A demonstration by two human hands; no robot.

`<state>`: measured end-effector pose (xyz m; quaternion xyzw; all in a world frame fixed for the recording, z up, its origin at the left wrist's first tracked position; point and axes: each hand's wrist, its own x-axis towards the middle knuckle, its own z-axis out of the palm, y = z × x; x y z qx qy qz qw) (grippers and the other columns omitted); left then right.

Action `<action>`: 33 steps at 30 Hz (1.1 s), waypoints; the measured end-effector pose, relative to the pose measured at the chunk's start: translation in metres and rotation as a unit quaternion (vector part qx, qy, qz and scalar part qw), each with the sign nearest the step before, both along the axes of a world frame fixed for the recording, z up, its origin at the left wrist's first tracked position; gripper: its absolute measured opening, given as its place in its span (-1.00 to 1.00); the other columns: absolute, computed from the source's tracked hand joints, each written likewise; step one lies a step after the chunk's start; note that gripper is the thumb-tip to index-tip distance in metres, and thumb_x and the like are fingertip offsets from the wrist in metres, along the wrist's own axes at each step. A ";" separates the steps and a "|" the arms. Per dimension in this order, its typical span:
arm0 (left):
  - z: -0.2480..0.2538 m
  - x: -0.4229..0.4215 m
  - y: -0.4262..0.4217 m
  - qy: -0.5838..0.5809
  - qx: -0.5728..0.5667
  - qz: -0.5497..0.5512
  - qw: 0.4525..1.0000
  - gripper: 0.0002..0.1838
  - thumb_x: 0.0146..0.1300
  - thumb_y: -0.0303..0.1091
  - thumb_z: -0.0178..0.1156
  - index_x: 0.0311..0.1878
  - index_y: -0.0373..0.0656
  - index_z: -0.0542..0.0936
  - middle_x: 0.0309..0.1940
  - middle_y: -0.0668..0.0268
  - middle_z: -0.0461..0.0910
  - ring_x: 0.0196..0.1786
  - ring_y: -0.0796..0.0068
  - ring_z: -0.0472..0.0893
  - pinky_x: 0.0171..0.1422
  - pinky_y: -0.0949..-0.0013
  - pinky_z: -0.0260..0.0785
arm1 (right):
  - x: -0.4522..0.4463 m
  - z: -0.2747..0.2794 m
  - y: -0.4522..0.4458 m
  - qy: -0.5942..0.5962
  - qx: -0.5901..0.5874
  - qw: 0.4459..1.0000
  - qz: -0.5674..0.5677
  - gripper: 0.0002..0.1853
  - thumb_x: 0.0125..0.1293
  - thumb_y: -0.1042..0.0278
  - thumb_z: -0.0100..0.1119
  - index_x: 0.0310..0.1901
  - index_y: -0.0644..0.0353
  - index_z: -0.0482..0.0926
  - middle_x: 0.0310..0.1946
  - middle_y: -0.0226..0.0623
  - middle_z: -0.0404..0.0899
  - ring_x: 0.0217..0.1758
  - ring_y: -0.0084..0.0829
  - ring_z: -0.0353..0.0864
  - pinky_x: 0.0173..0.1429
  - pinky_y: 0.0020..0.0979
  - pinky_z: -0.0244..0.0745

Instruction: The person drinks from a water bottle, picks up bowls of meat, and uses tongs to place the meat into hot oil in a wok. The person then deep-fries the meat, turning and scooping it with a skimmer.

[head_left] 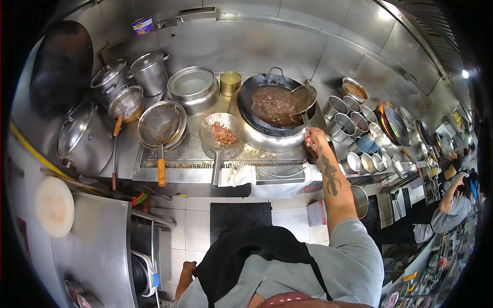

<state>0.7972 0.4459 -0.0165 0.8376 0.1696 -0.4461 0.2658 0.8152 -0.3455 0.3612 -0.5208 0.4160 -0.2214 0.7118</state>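
My right hand [313, 138] is closed round the handle of a round metal skimmer [305, 97]. The skimmer's head sits over the right side of a black wok [251, 90]. Brown bubbling liquid [272, 102] fills much of the wok, with small pieces in it. Left of the wok, a perforated metal strainer [208, 123] holds chopped reddish-brown meat [224, 134], its handle jutting over the stove's front edge. My left hand [189, 268] hangs low beside my black apron [246, 246]. Its fingers look curled, and nothing shows in them.
A mesh strainer [162, 123] with a wooden handle rests left on the steel stove. Beyond stand lidded pots [149, 72], a wide pot [192, 84] and a tin [230, 83]. Several metal containers [343, 126] stand right of the wok. A co-worker [452, 210] is at far right.
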 end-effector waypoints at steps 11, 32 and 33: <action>0.044 -0.049 0.029 -0.064 -0.078 -0.095 0.990 -0.67 0.19 -0.12 0.16 -0.20 -0.20 0.66 -0.32 0.09 0.70 -0.37 0.26 0.69 -0.24 0.16 0.55 | 0.046 -0.036 -0.011 -0.063 0.091 0.991 0.069 -0.79 0.46 0.36 -0.09 0.04 0.19 0.40 -0.58 -0.30 0.47 -0.73 -0.54 0.28 -0.69 -0.46 0.17; -0.005 -0.014 0.017 -0.092 0.073 -0.500 0.858 -0.66 0.19 0.01 0.17 -0.17 0.00 0.70 -0.24 0.22 0.72 -0.23 0.23 0.70 -0.17 0.19 0.55 | 0.015 -0.019 0.032 -0.092 0.119 0.968 0.201 -0.74 0.48 0.22 -0.01 0.11 0.10 0.41 -0.53 -0.38 0.45 -0.73 -0.62 0.21 -0.73 -0.52 0.15; -0.004 -0.010 0.016 -0.078 0.072 -0.483 0.869 -0.67 0.19 0.00 0.17 -0.17 0.00 0.69 -0.25 0.22 0.72 -0.24 0.24 0.70 -0.18 0.19 0.54 | 0.009 -0.017 0.034 -0.102 0.125 0.964 0.211 -0.73 0.48 0.21 0.00 0.11 0.10 0.41 -0.53 -0.38 0.45 -0.73 -0.61 0.22 -0.72 -0.50 0.16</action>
